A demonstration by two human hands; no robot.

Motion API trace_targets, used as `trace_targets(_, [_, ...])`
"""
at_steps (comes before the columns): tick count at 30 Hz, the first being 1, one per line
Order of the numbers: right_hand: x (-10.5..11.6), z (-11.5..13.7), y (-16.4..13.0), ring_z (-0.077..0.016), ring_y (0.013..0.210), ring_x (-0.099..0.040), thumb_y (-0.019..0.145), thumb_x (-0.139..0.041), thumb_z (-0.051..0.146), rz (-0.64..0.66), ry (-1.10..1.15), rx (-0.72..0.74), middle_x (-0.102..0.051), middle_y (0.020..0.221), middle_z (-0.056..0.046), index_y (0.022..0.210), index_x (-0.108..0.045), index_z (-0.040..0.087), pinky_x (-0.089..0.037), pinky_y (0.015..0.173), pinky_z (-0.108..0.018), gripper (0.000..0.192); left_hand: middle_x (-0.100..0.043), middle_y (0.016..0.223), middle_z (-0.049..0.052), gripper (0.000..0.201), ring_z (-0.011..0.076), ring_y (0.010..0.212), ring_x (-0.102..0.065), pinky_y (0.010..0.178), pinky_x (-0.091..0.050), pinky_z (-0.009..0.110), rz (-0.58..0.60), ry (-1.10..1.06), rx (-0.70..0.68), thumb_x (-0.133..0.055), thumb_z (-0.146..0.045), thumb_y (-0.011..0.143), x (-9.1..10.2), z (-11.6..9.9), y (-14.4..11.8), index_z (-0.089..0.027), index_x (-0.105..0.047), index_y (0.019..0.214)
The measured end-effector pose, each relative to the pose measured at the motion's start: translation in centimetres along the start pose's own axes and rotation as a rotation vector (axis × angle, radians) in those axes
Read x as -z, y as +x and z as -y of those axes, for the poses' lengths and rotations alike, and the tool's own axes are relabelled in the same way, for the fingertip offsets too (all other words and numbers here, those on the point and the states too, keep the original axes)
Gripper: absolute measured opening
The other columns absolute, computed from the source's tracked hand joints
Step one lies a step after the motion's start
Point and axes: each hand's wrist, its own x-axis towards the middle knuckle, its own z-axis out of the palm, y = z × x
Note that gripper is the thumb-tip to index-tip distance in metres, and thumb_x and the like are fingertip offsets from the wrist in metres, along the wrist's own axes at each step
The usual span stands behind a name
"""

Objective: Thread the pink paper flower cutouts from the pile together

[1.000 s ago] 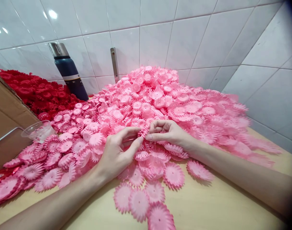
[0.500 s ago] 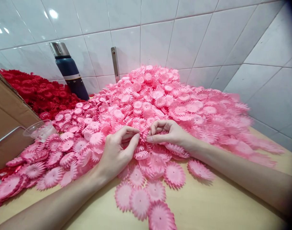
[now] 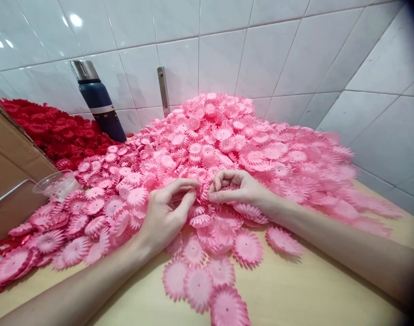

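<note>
Head view: looked down on a broad pink heap [image 3: 223, 131] of frilled discs [image 3: 247, 248], spread over the pale tabletop [image 3: 295, 290] and rising high in front of the tiled wall [image 3: 220, 59]. Found the left hand [image 3: 168, 210] at the near side of the heap, thumb side showing, fingers [image 3: 184, 183] slightly bent and thumb close beneath. Saw little room between thumb and forefinger — could not tell, among so much pink, of any disc actually pinched there. Found the right hand [image 3: 243, 188] just opposite, fingers curled, thumb straight and near the bent forefinger; could not tell of any hold there either. Made out pink frills [image 3: 203, 192] in the small space between the two sets of fingertips. Saw a short trail of discs flat on the tabletop before the hands, and another disc apart from these, near the right forearm [image 3: 336, 237].

Noted to the left a red heap [image 3: 57, 131] behind a carton [image 3: 13, 167], with a dark blue bottle [image 3: 100, 104] between red and pink — steel cap uppermost. Spotted a bracket [image 3: 163, 90] on the wall, right of the bottle, and a clear tub [image 3: 55, 184] among the discs beside the carton.
</note>
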Motion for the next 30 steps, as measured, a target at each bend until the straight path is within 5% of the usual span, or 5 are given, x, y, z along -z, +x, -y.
trace_targets(12, [0.03, -0.38, -0.05, -0.0158, 0.080, -0.071, 0.062, -0.085, 0.018, -0.011, -0.043, 0.010, -0.075, 0.084, -0.003, 0.071, -0.062, 0.017, -0.056, 0.081, -0.030, 0.024, -0.073, 0.086, 0.004, 0.009, 0.0139, 0.081, -0.072, 0.076, -0.059, 0.022, 0.018, -0.107, 0.007, -0.067, -0.019, 0.083, -0.28, 0.13, -0.05, -0.014, -0.066, 0.090])
trace_targets(21, [-0.33, 0.10, -0.21, -0.0084, 0.068, -0.064, 0.062, -0.086, 0.017, -0.084, -0.064, 0.015, -0.069, 0.069, 0.003, 0.072, -0.066, 0.017, -0.048, 0.063, -0.018, 0.022, -0.074, 0.101, 0.006, 0.022, 0.0162, 0.090, -0.072, 0.081, -0.061, 0.026, 0.035, -0.140, 0.040, -0.069, -0.026, 0.083, -0.21, 0.62, -0.22, -0.017, -0.063, 0.101])
trace_targets(30, [-0.23, 0.01, -0.15, -0.0086, 0.067, -0.066, 0.066, -0.084, 0.020, -0.084, 0.033, 0.009, -0.071, 0.071, 0.001, 0.075, -0.066, 0.017, -0.049, 0.063, -0.018, 0.021, -0.072, 0.103, 0.004, 0.022, 0.0159, 0.096, -0.071, 0.086, -0.061, 0.026, 0.042, -0.155, -0.009, -0.071, -0.023, 0.082, -0.22, 0.77, -0.22, -0.018, -0.065, 0.102])
